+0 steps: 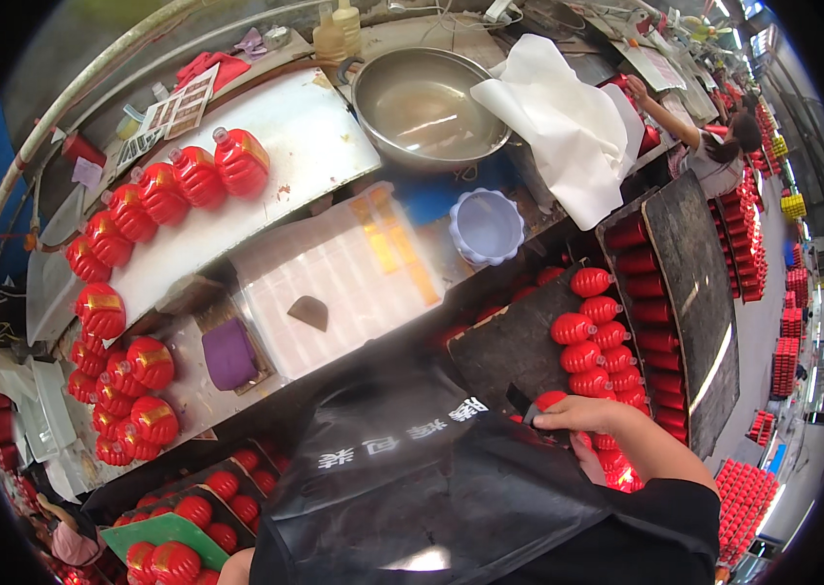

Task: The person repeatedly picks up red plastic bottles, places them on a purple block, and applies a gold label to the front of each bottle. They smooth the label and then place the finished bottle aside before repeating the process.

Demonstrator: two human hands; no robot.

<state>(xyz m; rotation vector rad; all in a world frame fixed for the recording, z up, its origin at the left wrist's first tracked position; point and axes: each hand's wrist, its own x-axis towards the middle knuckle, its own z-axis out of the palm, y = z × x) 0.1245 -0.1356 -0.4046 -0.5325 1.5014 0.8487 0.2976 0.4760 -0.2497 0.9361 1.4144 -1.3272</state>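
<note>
At the right side of my body, my right hand (579,419) is bent inward with its fingers closed. A small flat black piece (519,398) sticks out at its fingertips; its kind is not clear. Beside and under this hand lie rounded red plastic bottles (579,356) with short clear necks, grouped on a dark board (504,356). Only a bit of my left arm (236,567) shows at the lower edge, and the left hand is out of the picture. A black apron (383,458) covers my front.
Ahead are a white board (266,210) edged with red bottles (241,161), a plastic-covered pad (334,283), a purple block (229,354), a metal basin (426,107), a blue-grey bowl (487,227) and white sheeting (568,127). Dark racks (675,292) flank me; another person (714,146) works at far right.
</note>
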